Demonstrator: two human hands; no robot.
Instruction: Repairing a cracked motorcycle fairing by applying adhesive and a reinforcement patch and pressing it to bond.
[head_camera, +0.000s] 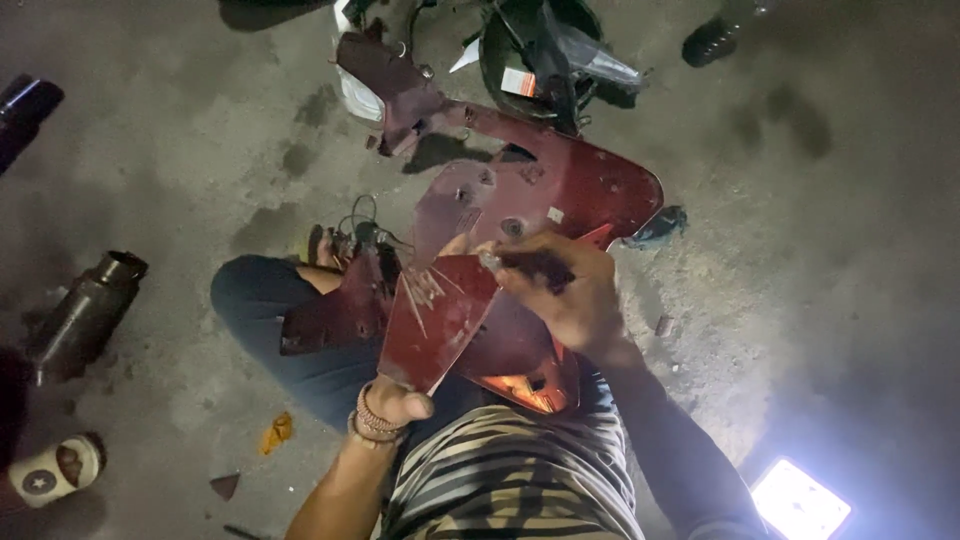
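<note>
— What's hard to read from where you sit?

— Plenty. I see the left hand (395, 400) only partly: its fingers go under the near corner of the dark red body panel (440, 320), so I can tell it grips that edge but not how. The right hand (560, 290) is closed around a dark-handled tool (525, 262); its tip is lost against the panel, and I cannot tell what kind of tool it is. An orange glow (525, 385) shows under the panel's near edge, its source hidden. The far end runs into a tangle of dark parts (545, 50), cut off by the top of the view.

— And the panel itself?

— It lies across my lap and knee (270, 310), over the concrete floor (150, 150). Its long axis runs from near, at the left hand, to far and slightly left, with a broad rounded wing spreading right. A dark cylinder (85, 310) lies well apart on the left, a bright lamp (800, 500) near right.
</note>
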